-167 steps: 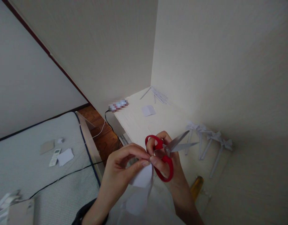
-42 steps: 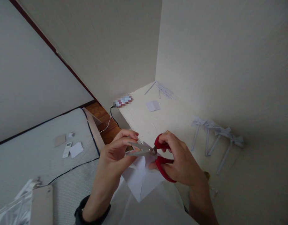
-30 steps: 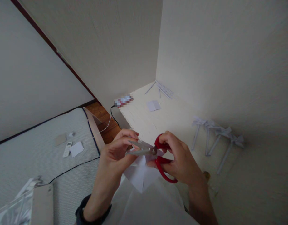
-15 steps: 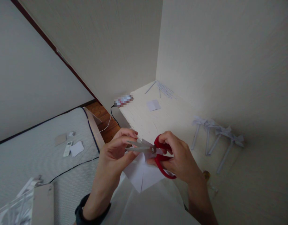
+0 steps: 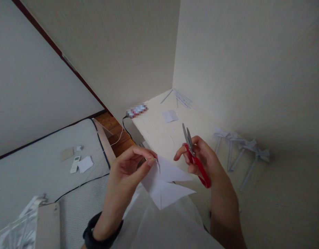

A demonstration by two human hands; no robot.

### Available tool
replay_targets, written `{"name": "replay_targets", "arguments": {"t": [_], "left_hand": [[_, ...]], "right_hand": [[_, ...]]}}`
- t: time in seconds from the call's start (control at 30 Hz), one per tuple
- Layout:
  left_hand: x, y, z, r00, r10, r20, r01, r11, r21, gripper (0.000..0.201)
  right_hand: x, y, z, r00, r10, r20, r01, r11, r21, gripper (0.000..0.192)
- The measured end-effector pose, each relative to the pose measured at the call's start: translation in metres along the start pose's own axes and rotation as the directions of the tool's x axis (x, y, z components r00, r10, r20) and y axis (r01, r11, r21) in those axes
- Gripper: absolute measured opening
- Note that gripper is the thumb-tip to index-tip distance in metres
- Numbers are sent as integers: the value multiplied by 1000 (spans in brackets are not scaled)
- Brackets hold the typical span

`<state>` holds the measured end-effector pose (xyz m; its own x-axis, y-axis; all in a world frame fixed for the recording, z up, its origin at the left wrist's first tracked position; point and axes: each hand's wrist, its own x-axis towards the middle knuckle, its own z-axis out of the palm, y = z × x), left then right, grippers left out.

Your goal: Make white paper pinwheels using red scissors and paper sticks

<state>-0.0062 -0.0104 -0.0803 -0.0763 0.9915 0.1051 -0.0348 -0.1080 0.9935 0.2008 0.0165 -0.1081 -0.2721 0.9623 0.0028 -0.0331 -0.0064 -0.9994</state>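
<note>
Between thumb and fingers, my left hand (image 5: 134, 166) pinches a creased white sheet of paper (image 5: 155, 188) by its upper corner. A cut runs into the paper from its right side, leaving two pointed flaps. To the right of the paper, my right hand (image 5: 203, 157) holds red-handled scissors (image 5: 194, 155), their blades pointing up and slightly parted, away from the paper. The index finger of that hand is stretched toward the paper without touching it.
On the white table, a small paper square (image 5: 170, 116) lies before thin paper sticks (image 5: 184, 98). Several paper pinwheel-like pieces on sticks (image 5: 242, 143) rest by the right wall. A remote control (image 5: 75, 164) and paper pieces (image 5: 85, 164) lie on the mattress (image 5: 45, 176) at left.
My right hand has drawn the scissors away from the paper to the right and turned their blades upward. The cut flaps of the paper now show, while my left hand keeps its pinch.
</note>
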Motion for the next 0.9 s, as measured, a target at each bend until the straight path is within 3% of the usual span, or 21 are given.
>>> {"name": "replay_targets", "arguments": {"t": [0.17, 0.43, 0.6, 0.9], "left_hand": [[1, 0, 4, 1000, -1, 25, 1, 1000, 22, 6], [0, 0, 13, 999, 31, 38, -35, 993, 114, 9], [-4, 1, 16, 996, -19, 84, 10, 994, 113, 11], [-1, -3, 15, 987, -87, 134, 84, 996, 25, 9]], "right_hand": [[0, -5, 9, 1000, 7, 30, -9, 997, 82, 53], [0, -8, 23, 999, 29, -13, -29, 999, 40, 56], [-2, -7, 30, 999, -29, -38, 27, 999, -37, 49], [-2, -4, 31, 997, -62, -39, 61, 998, -14, 37]]}}
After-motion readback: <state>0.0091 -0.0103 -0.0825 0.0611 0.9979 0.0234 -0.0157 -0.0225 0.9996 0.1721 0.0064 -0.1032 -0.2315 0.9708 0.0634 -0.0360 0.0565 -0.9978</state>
